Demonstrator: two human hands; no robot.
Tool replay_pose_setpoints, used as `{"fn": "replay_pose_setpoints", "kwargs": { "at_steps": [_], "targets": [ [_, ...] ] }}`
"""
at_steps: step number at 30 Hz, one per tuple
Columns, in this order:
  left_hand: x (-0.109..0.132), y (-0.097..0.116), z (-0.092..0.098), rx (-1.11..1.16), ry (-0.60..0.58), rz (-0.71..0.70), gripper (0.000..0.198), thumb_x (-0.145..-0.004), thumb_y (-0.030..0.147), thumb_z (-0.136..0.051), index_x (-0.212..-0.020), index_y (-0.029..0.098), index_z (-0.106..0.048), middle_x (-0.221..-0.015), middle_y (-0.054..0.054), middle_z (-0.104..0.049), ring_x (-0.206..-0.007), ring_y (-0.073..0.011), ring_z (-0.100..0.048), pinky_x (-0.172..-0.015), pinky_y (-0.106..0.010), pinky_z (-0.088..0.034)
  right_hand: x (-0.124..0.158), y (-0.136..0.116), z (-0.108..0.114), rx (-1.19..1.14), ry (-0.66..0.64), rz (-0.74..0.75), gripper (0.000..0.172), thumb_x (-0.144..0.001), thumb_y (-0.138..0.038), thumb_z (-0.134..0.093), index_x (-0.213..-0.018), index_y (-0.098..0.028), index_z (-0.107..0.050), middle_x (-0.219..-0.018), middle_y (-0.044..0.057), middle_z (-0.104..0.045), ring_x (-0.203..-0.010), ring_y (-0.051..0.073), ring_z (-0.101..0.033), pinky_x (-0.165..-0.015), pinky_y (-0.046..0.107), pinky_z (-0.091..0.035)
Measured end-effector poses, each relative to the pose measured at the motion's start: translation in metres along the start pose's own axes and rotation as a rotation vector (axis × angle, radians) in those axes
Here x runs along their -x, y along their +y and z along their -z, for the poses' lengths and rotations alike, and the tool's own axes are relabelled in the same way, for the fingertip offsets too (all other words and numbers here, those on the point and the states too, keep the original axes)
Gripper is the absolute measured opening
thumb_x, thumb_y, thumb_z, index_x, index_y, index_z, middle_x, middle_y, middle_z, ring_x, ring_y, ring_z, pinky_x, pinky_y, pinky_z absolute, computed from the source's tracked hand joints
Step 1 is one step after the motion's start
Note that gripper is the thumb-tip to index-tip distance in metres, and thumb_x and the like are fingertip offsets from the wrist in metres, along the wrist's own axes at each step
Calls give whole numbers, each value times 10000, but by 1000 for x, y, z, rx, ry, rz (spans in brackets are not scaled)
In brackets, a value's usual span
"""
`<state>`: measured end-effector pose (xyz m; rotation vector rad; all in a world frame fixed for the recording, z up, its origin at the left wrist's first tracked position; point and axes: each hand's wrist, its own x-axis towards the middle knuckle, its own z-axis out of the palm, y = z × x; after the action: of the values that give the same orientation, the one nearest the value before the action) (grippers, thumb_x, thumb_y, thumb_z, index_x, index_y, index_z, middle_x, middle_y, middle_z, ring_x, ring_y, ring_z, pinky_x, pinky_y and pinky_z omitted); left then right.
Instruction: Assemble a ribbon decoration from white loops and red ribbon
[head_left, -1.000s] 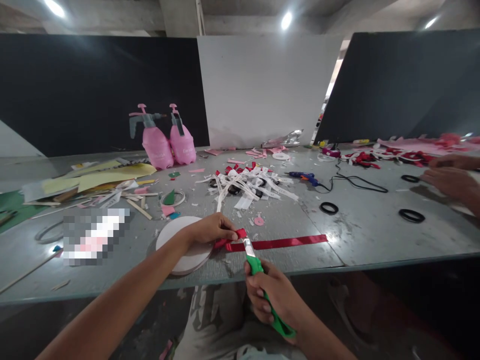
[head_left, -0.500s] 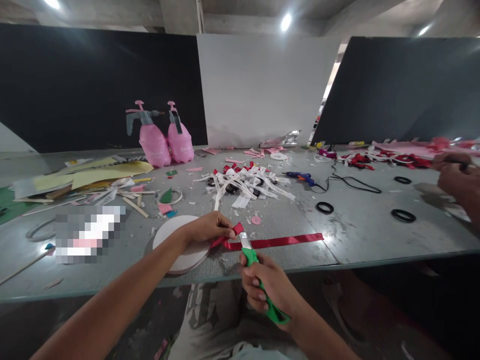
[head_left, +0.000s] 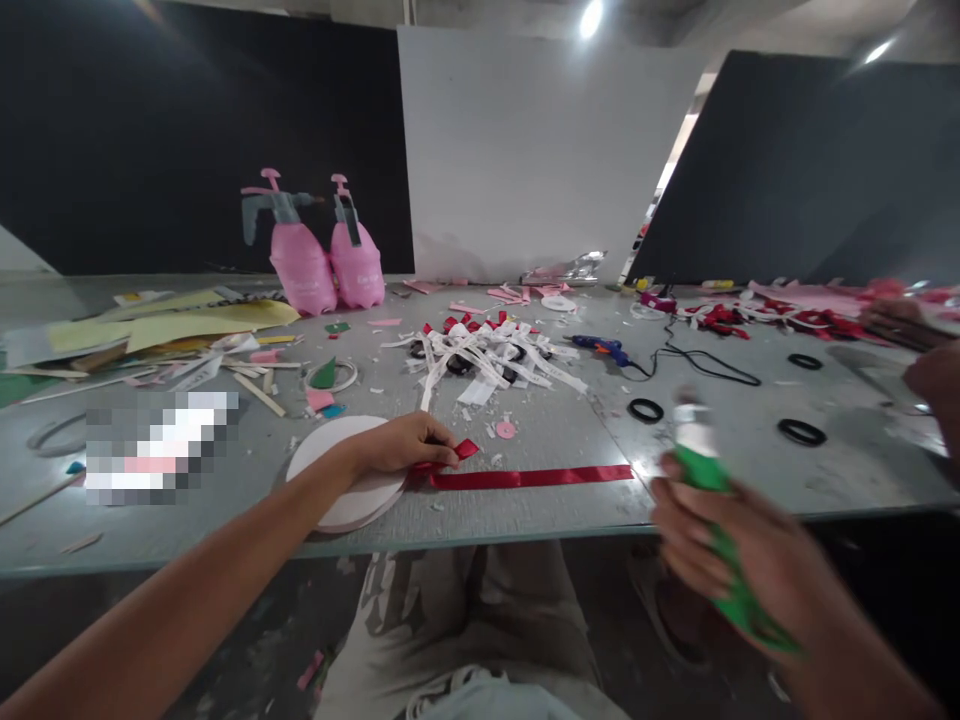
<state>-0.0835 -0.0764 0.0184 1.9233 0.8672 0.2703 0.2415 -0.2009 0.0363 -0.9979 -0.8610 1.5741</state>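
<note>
My left hand is closed in a pinch on a red ribbon, with a short end standing out past the fingertips. The rest of the ribbon lies flat on the table, stretching to the right. Under my left hand and wrist lies a round white disc, perhaps a ribbon roll. My right hand, smeared by motion, is wrapped round a green-handled utility knife. Its silver metal end points up and away, off to the right of the ribbon and apart from it.
A heap of white and red ribbon strips lies mid-table, near a blue glue gun. Black rings lie at right, by another person's hand. Pink spray bottles and yellow sheets stand or lie at left.
My right hand has swung the knife away from the ribbon, to the right. My left hand still pinches the ribbon. The whole view has shifted slightly.
</note>
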Motion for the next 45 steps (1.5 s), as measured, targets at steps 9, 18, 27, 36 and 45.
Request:
{"fn": "replay_pose_setpoints", "kwargs": {
  "at_steps": [9,18,27,36,45],
  "targets": [
    [2,0,2,98,23,22,457,-848,538,-568,-860,99,-692,-698,-29,-575,-619,-114,-445,-591,-244,-320,-3,84,-66,-181,-208,-213,376,-825,-343,-671,-1147,-170,-583,-828,21,-596,-590,92,-558,-553,240,-436],
    [3,0,5,68,40,25,479,-846,559,-562,-930,117,-724,-709,-35,-600,-614,-111,-452,-578,-232,-312,10,105,-77,-153,-119,-239,434,-765,-400,-735,-1058,-199,-485,-736,-27,-576,-423,84,-493,-364,222,-411],
    [5,3,5,75,57,-6,477,-832,568,-570,-868,115,-715,-666,-23,-571,-585,-103,-422,-558,-226,-317,13,113,-83,-392,-189,-178,425,-811,-416,-706,-1110,-161,-544,-706,-21,-575,-435,36,-420,-380,162,-347],
    [7,3,5,88,82,14,489,-793,585,-604,-688,108,-626,-565,21,-444,-519,-75,-321,-492,-220,-238,9,131,-87,-723,-532,-422,447,-876,-604,-517,-690,-199,-483,-366,-96,-376,-274,52,-208,-278,148,-285],
    [8,8,3,104,69,-19,492,-789,583,-611,-607,130,-550,-539,35,-377,-516,-72,-280,-477,-227,-188,-1,132,-93,-922,-749,-456,386,-966,-536,-373,-787,-205,-461,-428,-94,-434,-275,55,-176,-291,132,-279]
  ]
}}
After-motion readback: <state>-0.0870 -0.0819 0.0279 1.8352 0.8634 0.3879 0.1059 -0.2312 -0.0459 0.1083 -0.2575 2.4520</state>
